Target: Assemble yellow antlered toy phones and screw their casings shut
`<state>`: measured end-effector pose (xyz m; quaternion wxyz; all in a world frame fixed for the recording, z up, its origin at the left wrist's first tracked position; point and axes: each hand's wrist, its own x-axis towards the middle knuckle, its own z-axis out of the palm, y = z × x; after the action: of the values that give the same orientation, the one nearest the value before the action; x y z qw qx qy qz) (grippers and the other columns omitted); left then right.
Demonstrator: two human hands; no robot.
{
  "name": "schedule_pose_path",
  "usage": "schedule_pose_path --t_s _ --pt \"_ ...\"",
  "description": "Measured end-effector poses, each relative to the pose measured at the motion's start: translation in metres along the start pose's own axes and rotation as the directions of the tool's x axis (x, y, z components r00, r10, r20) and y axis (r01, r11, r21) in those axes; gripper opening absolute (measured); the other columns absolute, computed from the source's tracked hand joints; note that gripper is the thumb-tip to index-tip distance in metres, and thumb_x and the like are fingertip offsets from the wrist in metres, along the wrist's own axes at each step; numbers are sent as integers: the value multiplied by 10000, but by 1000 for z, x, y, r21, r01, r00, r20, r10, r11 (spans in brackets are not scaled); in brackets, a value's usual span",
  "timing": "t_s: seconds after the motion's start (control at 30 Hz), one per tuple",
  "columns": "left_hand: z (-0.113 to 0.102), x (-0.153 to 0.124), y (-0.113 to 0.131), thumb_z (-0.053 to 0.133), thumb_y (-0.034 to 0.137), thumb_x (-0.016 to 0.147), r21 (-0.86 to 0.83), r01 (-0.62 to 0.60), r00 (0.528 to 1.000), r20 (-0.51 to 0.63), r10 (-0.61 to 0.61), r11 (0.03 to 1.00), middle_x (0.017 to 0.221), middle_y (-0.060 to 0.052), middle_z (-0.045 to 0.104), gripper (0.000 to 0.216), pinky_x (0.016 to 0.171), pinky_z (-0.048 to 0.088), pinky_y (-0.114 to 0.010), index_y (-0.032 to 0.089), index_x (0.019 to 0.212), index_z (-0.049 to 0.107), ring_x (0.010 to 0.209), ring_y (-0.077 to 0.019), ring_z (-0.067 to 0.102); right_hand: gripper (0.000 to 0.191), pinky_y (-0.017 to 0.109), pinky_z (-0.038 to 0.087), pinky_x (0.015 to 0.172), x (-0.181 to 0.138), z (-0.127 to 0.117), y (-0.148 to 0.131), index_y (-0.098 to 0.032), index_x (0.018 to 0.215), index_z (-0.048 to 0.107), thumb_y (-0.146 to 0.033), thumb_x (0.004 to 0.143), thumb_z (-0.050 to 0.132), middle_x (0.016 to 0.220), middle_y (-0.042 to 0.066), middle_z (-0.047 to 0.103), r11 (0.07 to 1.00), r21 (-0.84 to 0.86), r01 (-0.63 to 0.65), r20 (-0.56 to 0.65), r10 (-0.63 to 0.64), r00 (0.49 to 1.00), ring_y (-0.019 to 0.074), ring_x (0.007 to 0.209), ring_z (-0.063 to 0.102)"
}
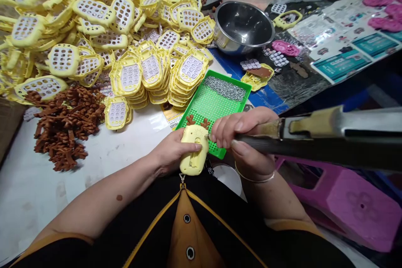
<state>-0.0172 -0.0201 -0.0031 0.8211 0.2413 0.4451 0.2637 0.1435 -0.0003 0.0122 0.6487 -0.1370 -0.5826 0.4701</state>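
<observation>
Yellow casing (195,160) within left grip (171,149)

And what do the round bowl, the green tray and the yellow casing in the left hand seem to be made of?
Round bowl: polished metal, likely stainless steel, given its mirror-like reflections.
Green tray: apparently glossy plastic, from its uniform colour and moulded holes.
Yellow casing: probably rigid plastic, satin, with a moulded recess.
</observation>
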Motion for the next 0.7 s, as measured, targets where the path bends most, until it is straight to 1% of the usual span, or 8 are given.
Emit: schedule_pose_path --t_s 0.13,0.27,0.37,0.47,0.53,0.6,0.7 --pt "0 -1 2 776 187 614 16 6 1000 -3 -6 1000 787 -36 656 375 662 462 -299 143 957 629 688 -168 609 193 276 445 400 1 1 0 -267 862 538 -162 728 628 531 -77 509 999 28 -16 26 15 1000 111 401 480" --pt "0 -2 4 773 222 634 82 -21 1000 2 21 996 802 -48 666 367 660 466 -291 136 963 637 697 -167 611 171 267 446 405 -2 1 0 -264 843 529 -179 727 621 526 -79 497 999 44 -1 -9 1 1000 104 400 476" --pt "2 0 5 767 266 652 147 -13 998 -59 21 989 803 -52 664 367 634 466 -291 133 962 620 684 -171 615 204 282 464 426 -5 0 -7 -269 897 563 -178 723 621 543 -70 514 999 3 -44 2 44 999 110 424 498" --pt "5 3 7 753 251 660 143 5 993 -117 12 990 780 -49 664 355 600 475 -296 138 959 599 651 -178 624 247 297 475 425 -5 0 -22 -253 972 604 -198 732 628 552 -57 523 997 -54 -47 20 48 999 115 425 511" --pt "8 5 8 727 218 678 113 3 989 -149 14 994 758 -48 664 303 593 487 -300 136 938 593 635 -178 629 218 294 468 407 -2 -3 -30 -239 963 626 -218 746 636 519 -61 497 997 -80 3 -17 -4 1000 114 404 498" --pt "9 6 9 700 191 701 93 1 985 -169 15 996 756 -56 668 263 594 499 -307 131 934 592 632 -179 633 184 295 459 397 1 -11 -32 -253 930 637 -242 747 651 491 -66 479 990 -133 40 -89 -52 995 118 390 482" --pt "10 6 10 679 171 720 82 7 985 -172 8 997 805 -80 682 278 615 519 -325 128 977 585 665 -192 649 211 307 453 418 0 -32 -18 -300 930 634 -262 725 667 500 -67 492 968 -249 41 -193 -91 977 126 397 473"
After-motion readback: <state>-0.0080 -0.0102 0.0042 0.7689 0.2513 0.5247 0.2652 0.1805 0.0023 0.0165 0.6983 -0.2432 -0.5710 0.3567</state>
